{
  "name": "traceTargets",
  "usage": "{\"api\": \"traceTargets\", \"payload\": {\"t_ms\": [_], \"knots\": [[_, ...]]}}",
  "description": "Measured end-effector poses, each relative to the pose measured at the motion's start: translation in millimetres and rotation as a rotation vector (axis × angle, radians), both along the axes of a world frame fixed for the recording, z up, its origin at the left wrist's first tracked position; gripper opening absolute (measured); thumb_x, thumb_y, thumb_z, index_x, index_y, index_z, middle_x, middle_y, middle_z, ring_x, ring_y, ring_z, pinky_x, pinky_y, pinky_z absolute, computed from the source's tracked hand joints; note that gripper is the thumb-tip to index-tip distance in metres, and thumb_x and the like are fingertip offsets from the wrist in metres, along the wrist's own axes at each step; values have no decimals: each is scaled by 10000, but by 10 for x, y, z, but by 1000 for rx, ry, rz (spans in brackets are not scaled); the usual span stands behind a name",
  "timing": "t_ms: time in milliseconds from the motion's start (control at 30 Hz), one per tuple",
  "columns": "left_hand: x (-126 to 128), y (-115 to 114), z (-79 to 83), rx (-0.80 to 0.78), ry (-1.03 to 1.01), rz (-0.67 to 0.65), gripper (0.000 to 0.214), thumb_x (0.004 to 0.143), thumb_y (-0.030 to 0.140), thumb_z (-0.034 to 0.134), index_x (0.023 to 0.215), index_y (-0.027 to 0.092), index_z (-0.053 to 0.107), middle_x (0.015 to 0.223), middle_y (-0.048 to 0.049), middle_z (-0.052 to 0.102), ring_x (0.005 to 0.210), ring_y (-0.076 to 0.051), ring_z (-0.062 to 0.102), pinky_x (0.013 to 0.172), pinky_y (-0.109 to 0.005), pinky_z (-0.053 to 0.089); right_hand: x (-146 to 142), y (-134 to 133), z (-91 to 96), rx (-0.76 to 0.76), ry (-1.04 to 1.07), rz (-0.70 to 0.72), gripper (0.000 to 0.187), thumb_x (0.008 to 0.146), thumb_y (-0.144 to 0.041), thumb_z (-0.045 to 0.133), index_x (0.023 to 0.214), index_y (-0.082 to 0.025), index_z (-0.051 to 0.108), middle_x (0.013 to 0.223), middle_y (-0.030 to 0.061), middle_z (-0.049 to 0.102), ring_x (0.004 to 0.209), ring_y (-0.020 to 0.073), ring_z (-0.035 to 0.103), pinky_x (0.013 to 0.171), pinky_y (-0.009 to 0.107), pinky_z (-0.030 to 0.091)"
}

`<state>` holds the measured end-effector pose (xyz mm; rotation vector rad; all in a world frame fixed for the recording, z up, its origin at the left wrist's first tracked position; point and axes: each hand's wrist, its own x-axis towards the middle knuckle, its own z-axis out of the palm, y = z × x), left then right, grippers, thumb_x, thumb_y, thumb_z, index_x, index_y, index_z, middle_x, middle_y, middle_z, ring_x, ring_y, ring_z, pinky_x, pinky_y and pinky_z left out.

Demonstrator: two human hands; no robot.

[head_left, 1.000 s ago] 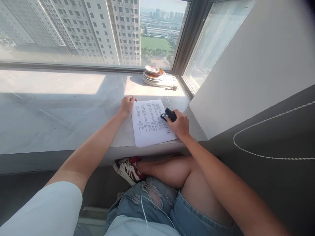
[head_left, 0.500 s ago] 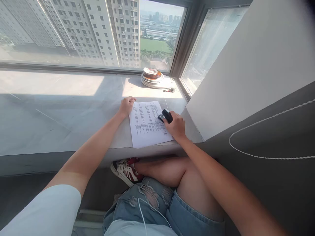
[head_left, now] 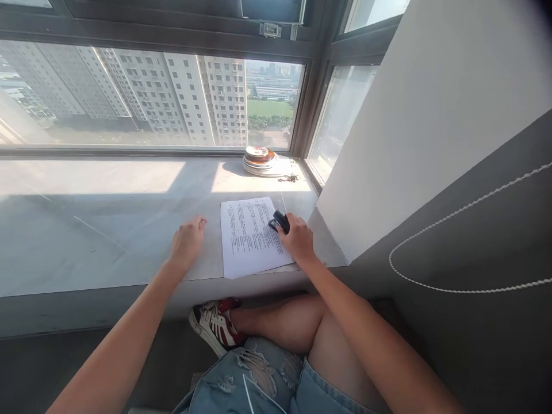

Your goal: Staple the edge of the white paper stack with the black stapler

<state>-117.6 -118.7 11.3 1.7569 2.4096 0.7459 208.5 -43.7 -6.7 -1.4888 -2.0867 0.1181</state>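
Note:
A printed sheet of paper point(head_left: 248, 236) lies on the pale stone window ledge point(head_left: 99, 230), near its front edge. My right hand point(head_left: 297, 240) rests on the sheet's right side, closed around a small black stapler point(head_left: 279, 221). My left hand point(head_left: 187, 244) hovers over the ledge a little left of the paper, apart from it, with its fingers loosely curled and nothing in them.
A stack of plates point(head_left: 260, 160) stands at the back right corner of the ledge, with a small dark bunch of keys point(head_left: 288, 179) beside it. A white wall point(head_left: 414, 115) closes the right side. My crossed legs and a red-and-white shoe point(head_left: 213, 322) sit below the ledge.
My left hand has left the paper's upper left corner and pulled back to the left. The camera tilted up. My right hand keeps hold of the stapler on the paper.

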Motion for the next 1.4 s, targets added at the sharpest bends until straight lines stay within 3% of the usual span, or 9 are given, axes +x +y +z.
{"api": "traceTargets", "payload": {"t_ms": [100, 200, 300, 467, 1033, 1400], "knots": [[-74, -551, -138, -40, 101, 44, 374, 1107, 358, 316, 1155, 256, 672, 1158, -152, 779, 900, -344, 709, 710, -380, 430, -8, 8, -5, 4, 8, 23, 241, 1040, -340, 631, 1237, -202, 621, 1133, 134, 758, 1067, 303, 693, 697, 316, 461], [-55, -769, -186, -11, 91, 81, 398, 1104, 366, 283, 1168, 265, 663, 1172, -144, 786, 929, -350, 723, 680, -380, 422, -21, -9, 19, -6, -8, 17, 211, 1047, -323, 635, 1220, -204, 619, 1139, 125, 759, 1084, 295, 689, 700, 316, 459], [-1, -761, -143, -14, 80, 142, 385, 1094, 356, 309, 1183, 262, 673, 1179, -140, 795, 941, -359, 732, 657, -375, 411, -31, -34, 53, -26, -22, 12, 184, 1056, -310, 633, 1204, -202, 616, 1114, 116, 759, 1083, 292, 689, 707, 316, 455], [14, -728, -117, -30, 48, 122, 424, 1098, 365, 292, 1242, 230, 668, 1138, -162, 793, 840, -340, 724, 606, -365, 392, -20, -45, 70, -40, -3, 33, 202, 1071, -323, 626, 1231, -202, 601, 1141, 122, 756, 1097, 288, 686, 703, 309, 450], [96, -722, -125, -58, 78, 136, 362, 1115, 287, 325, 1203, 229, 672, 1176, -150, 792, 972, -334, 752, 779, -386, 470, 27, -39, 14, -10, -20, 38, 242, 1047, -368, 589, 1214, -194, 608, 1151, 140, 740, 1108, 309, 674, 770, 333, 451], [113, -732, -108, -42, 54, 124, 394, 1119, 308, 292, 1198, 212, 666, 1154, -163, 789, 907, -314, 748, 730, -379, 480, 39, -54, 21, -11, -35, 26, 246, 1049, -373, 573, 1199, -184, 619, 1099, 148, 728, 1069, 307, 654, 756, 338, 438]]}}
